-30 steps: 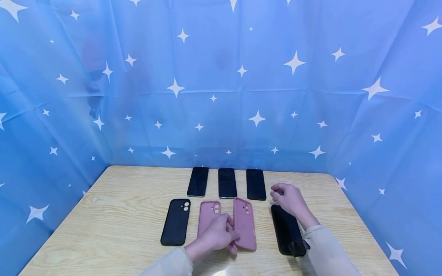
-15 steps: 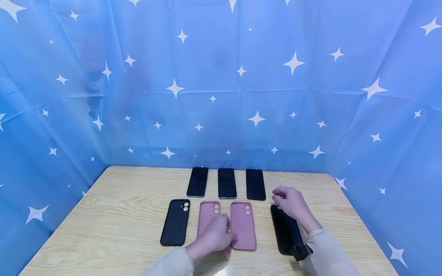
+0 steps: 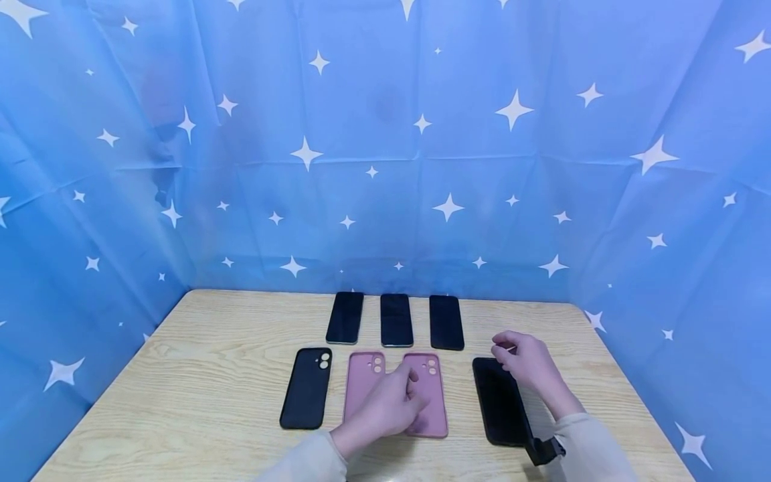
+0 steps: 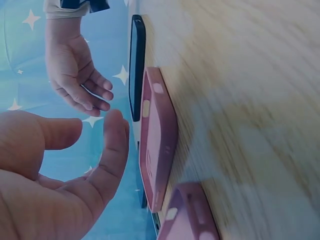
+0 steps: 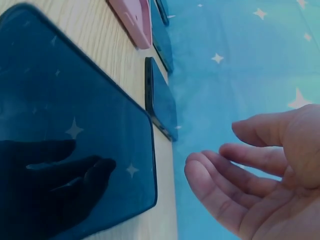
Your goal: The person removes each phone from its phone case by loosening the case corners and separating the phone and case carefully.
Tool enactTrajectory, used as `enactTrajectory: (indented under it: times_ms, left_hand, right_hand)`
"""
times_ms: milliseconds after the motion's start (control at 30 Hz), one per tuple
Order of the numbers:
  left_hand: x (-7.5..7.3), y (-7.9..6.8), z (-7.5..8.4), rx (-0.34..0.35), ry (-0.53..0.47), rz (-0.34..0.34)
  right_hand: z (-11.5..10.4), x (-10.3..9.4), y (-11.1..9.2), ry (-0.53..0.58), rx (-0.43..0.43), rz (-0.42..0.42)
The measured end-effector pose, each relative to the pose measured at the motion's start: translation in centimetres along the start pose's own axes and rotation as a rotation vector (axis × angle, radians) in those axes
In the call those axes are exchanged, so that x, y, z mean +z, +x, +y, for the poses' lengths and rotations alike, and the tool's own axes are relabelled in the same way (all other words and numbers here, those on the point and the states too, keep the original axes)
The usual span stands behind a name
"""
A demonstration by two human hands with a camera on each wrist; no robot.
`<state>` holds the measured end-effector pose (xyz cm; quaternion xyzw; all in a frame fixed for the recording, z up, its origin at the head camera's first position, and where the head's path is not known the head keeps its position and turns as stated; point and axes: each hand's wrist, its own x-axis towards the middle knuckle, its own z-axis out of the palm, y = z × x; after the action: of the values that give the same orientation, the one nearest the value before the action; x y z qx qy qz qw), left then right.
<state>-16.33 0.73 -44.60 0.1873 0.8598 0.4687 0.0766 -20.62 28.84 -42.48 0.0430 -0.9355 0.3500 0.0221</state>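
Observation:
My left hand (image 3: 385, 407) hovers over two pink phone cases, fingers loosely bent and nothing between them. The right pink case (image 3: 432, 395) lies flat, its hollow side up; the left pink case (image 3: 363, 383) is partly hidden under the hand. In the left wrist view, a gap separates the hand (image 4: 75, 170) from the nearer case (image 4: 167, 135). My right hand (image 3: 531, 365) is raised beside the upper right of a black phone (image 3: 498, 405) lying screen up. The right wrist view shows its relaxed fingers holding nothing and reflected in the dark screen (image 5: 85, 100).
A black phone case (image 3: 305, 391) lies left of the pink ones. Behind the cases, three dark phones (image 3: 345, 318) form a row near the table's back edge. A blue curtain (image 3: 385, 221) with white stars surrounds the wooden table (image 3: 199, 375).
The right pink case, tilted up in my left hand a second ago, has come down flat and been let go. That hand then rose slightly. My right hand has shifted right and nearer.

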Motion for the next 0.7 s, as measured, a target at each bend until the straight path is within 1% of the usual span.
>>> enactTrajectory:
  times_ms: [100,200,433,567,700]
  left_hand:
    - [0.2,0.1,0.4,0.003,-0.067,-0.021]
    - [0.5,0.1,0.6,-0.003,-0.101,-0.032]
    - [1.1,0.3,1.2,0.008,-0.116,-0.065]
    - [1.6,0.4,1.4,0.006,-0.141,-0.088]
    - [2.1,0.5,1.7,-0.007,-0.229,-0.115]
  right_hand:
    - [0.5,-0.1,-0.1,-0.031,-0.003,0.016]
    - [1.1,-0.2,-0.3,-0.076,0.003,0.021]
    - [2.1,-0.2,-0.8,-0.141,0.025,-0.006]
    - [2.5,-0.1,-1.0,-0.167,0.069,-0.039]
    - [2.7,0.0,-1.2,-0.185,0.132,-0.085]
